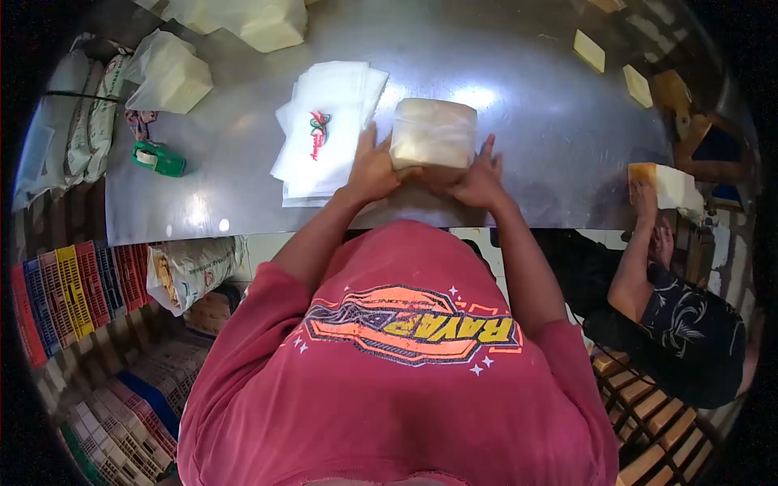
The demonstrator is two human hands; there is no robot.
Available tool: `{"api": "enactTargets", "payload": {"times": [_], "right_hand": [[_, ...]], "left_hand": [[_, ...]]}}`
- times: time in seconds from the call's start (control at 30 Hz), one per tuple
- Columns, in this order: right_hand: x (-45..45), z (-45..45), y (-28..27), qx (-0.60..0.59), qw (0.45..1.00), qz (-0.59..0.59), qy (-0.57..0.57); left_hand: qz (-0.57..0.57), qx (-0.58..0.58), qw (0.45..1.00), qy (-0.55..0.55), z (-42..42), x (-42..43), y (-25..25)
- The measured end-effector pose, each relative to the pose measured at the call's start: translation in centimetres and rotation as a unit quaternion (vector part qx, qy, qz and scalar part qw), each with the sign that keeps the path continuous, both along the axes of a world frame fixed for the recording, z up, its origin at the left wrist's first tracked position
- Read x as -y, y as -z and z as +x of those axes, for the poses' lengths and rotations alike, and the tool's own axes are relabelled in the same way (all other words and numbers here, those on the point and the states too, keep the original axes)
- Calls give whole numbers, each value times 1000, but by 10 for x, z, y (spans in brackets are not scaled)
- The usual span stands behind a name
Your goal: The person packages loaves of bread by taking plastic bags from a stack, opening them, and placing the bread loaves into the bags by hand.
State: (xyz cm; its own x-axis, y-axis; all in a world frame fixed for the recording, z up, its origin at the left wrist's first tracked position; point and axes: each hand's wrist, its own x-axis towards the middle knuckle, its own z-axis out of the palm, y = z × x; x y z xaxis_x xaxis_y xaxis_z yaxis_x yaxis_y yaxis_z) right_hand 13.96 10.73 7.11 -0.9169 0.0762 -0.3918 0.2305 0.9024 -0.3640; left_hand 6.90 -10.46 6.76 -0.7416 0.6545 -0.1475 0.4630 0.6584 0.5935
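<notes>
A block-shaped loaf of bread (pixel 433 134) stands on the metal table in front of me, with a shiny clear plastic bag around it. My left hand (pixel 377 168) grips its near left side, thumb along the near face. On the opposite side, my right hand (pixel 480 180) holds the near right corner, fingers pointing up. The undersides of both hands' grips are partly hidden. Just left of my left hand lies a fanned stack of white printed plastic bags (pixel 328 134).
Bagged loaves (pixel 174 77) sit at the far left, near a green tape dispenser (pixel 160 159). Bread slices (pixel 589 51) lie at the far right. A co-worker's hand (pixel 644 198) touches another loaf (pixel 673 188). Plastic crates (pixel 65 292) stand below the table's left edge.
</notes>
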Motion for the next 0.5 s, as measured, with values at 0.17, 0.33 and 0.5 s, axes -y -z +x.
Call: {"api": "enactTargets", "payload": {"times": [0.17,0.33,0.5], "right_hand": [[-30,13,43,-123,917,-339,168],[3,0,28,-32,757,-517,398],[22,-37,37,-35,747,-530,400]], "left_hand": [[157,-166,970,-78,22,-18,-41],[124,-220,968,-4,29,-31,-26],[275,14,949,-156,-3,19,-18]]}}
